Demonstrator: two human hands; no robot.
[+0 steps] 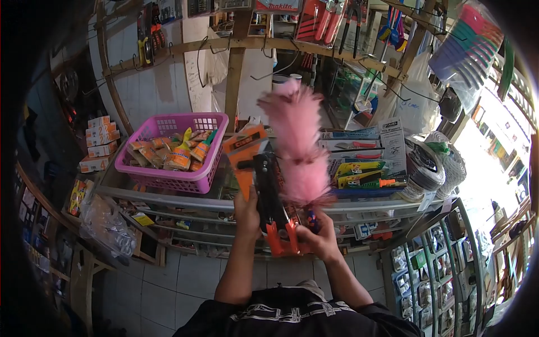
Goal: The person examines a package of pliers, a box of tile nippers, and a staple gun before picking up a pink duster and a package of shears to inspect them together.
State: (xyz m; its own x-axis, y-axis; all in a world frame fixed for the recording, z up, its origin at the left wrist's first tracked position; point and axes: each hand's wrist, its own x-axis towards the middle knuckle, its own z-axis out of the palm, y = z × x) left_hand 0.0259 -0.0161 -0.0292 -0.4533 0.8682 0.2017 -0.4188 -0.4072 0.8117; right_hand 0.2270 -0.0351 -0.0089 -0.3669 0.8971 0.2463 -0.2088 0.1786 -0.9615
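My left hand [247, 216] is closed around a carded black hand tool with orange handles [270, 194], held upright over the front of the glass counter. Its orange card [245, 147] tilts up to the left. In my right hand [318, 235] is the dark handle of a pink feather duster [300, 140]. The duster's fluffy head points up, smeared by motion, and stands just right of the tool. The fingers of my right hand are close to the tool's orange handles.
A pink basket [216, 126] of paintbrushes sits on the counter [151, 194] at left. Packaged hand tools [359, 163] and rope coils [449, 163] lie at right. Wire hooks [275, 67] jut from a wooden rail above. A glass display case [429, 247] stands lower right.
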